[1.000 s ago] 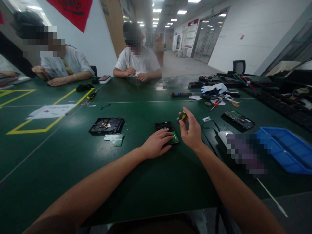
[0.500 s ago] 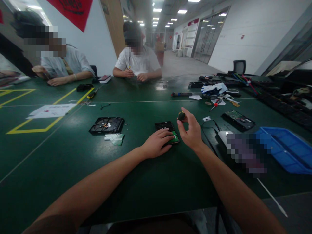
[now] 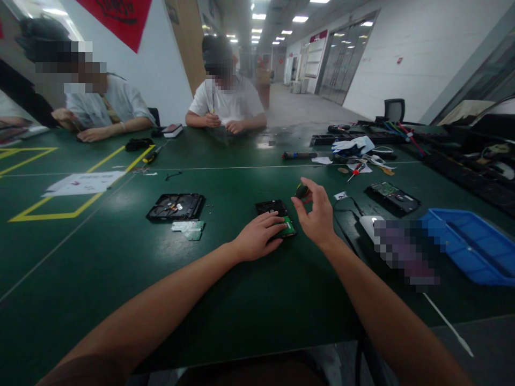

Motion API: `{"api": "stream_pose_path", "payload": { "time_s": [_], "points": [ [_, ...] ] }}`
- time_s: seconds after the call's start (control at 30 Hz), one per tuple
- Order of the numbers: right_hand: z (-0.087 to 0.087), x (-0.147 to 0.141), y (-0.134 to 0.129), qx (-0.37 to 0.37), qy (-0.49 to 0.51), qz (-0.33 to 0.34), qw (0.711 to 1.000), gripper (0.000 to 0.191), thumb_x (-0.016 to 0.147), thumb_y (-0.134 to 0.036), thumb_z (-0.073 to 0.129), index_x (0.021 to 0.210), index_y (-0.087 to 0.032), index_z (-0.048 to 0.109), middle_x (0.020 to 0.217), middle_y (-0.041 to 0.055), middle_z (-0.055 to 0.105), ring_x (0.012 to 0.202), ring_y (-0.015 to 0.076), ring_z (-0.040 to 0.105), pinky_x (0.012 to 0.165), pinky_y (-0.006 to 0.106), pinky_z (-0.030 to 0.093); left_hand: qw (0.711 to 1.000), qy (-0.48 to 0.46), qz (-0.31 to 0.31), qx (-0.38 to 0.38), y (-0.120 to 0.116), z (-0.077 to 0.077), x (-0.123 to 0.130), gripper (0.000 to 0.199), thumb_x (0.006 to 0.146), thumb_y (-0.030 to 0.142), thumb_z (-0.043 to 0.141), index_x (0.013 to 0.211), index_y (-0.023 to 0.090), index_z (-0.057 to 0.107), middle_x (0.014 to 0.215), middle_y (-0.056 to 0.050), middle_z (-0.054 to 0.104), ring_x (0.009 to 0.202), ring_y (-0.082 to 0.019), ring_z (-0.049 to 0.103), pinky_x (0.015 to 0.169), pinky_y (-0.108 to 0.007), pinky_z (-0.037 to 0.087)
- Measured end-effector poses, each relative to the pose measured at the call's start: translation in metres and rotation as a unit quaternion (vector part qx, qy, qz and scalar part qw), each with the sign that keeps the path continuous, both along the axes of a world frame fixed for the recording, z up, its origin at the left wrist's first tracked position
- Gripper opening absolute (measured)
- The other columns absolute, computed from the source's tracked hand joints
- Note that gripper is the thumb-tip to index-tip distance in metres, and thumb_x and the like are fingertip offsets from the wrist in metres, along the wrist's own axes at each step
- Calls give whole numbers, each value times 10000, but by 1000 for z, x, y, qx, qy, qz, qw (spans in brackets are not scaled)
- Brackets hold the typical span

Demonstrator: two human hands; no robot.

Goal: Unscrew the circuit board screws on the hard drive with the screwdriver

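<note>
My left hand (image 3: 261, 236) lies flat with spread fingers over a hard drive (image 3: 270, 206), which has a black part at its far end and a green circuit board (image 3: 288, 228) at its near right. Just right of the drive, my right hand (image 3: 316, 206) pinches the dark, yellow-marked handle of a screwdriver (image 3: 301, 191) between thumb and fingers; its shaft and tip are too faint to make out. To the left sits an opened black drive case (image 3: 177, 206), with loose green boards (image 3: 191, 229) in front of it and tiny screws beside it.
Right of my hands are another hard drive (image 3: 392, 197), a cable, a blurred device (image 3: 402, 249) and a blue tray (image 3: 475, 246). Gloves (image 3: 354, 146) and a red screwdriver (image 3: 356, 172) lie further back. Two people sit across the green table (image 3: 225, 311); papers are at the left.
The screwdriver handle has tilted and shifted slightly in my right hand's fingers. My left hand stays on the drive.
</note>
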State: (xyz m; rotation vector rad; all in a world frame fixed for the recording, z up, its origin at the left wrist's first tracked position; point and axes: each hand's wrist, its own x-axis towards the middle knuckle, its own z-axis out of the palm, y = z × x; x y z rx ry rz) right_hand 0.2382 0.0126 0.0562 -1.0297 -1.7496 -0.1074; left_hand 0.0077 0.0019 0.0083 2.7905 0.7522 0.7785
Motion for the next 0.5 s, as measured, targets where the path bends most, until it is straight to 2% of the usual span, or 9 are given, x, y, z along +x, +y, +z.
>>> {"api": "stream_pose_path", "payload": {
  "time_s": [0.13, 0.27, 0.43, 0.5],
  "points": [
    [-1, 2, 1, 5, 6, -16, 1000, 544, 1017, -349, 680, 1531, -305, 507, 1275, 109, 662, 932, 256, 638, 823, 484, 621, 1000, 4, 0, 4, 1, -1, 0, 442, 1044, 350, 624, 1455, 186, 611, 1497, -144, 637, 1530, -345, 497, 1284, -586, 425],
    [-3, 1, 1, -6, 3, -12, 1000, 546, 1040, -348, 643, 1564, -310, 493, 1259, 104, 686, 942, 255, 669, 870, 498, 630, 1000, 2, 4, 6, 1, -1, 1, 434, 1039, 346, 631, 1448, 201, 615, 1489, -138, 642, 1530, -345, 498, 1279, -586, 432],
    [-7, -2, 2, -24, 17, 19, 999, 598, 1070, -328, 563, 1646, -329, 401, 1526, 127, 615, 1128, 299, 712, 966, 538, 631, 1000, 1, 1, 10, 0, 0, 1, 425, 1045, 351, 626, 1441, 196, 618, 1486, -135, 646, 1532, -337, 498, 1290, -564, 426],
    [-7, -3, 2, -28, 20, 29, 999, 577, 1077, -322, 548, 1637, -332, 410, 1534, 125, 608, 1132, 293, 717, 974, 534, 632, 1000, 1, 2, 9, 0, 0, 1, 427, 1043, 354, 629, 1439, 194, 619, 1486, -138, 645, 1534, -337, 495, 1290, -565, 424]
  ]
}}
